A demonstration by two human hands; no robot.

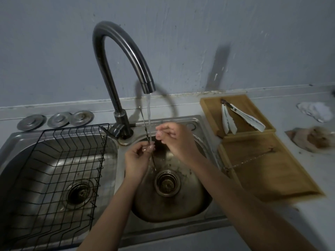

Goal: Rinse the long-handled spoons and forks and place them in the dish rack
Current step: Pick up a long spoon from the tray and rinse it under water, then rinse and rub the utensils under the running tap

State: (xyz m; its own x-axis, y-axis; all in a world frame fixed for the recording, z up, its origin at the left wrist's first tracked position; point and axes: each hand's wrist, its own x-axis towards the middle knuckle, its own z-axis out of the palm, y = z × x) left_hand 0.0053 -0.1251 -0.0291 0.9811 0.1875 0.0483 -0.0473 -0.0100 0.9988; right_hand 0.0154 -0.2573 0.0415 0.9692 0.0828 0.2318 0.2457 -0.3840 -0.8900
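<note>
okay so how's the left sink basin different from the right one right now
The left basin holds a black wire dish rack; the right basin has none. Water from the tap runs into the right basin, where both hands work; the left basin gets none. Both are steel with round drains.

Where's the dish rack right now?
In the head view the dish rack sits in the left basin of the sink, left of the faucet and of both hands rinsing under the water.
</note>
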